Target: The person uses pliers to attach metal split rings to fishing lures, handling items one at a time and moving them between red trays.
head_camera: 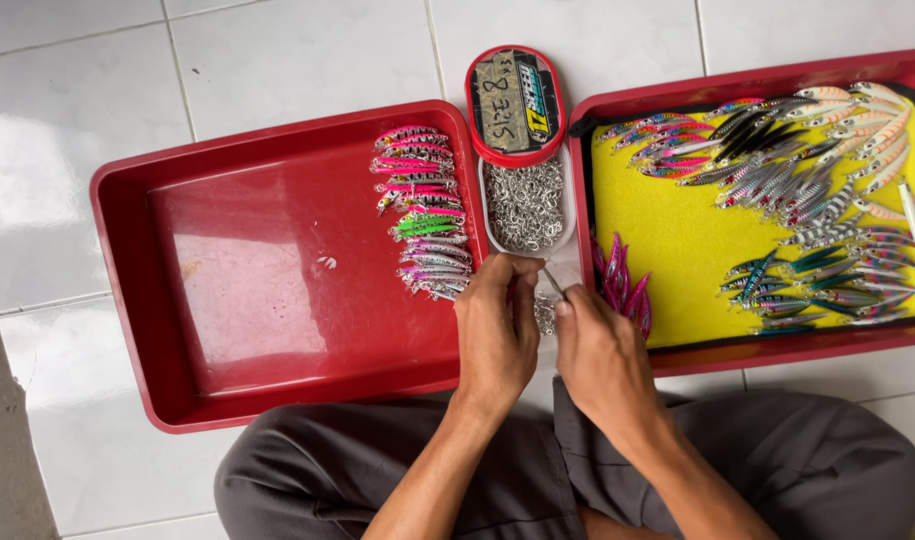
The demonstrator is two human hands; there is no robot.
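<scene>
My left hand (497, 325) and my right hand (600, 348) meet close together just below a white container (488, 215) full of small silver metal rings (525, 203). The right hand pinches a thin metal tool (554, 282) that points up toward the left fingertips. The left fingers are closed on something small that I cannot make out. A few loose rings (545, 315) lie between the hands. Pink fishing lures (621, 283) lie just right of the right hand.
A red tray (168, 290) on the left holds a column of pink, green and silver lures (423, 210). Another red tray (618, 100) on the right has a yellow foam pad (678, 235) with several lures. A red oval lid (515, 103) rests above the container. My grey-trousered knees are below.
</scene>
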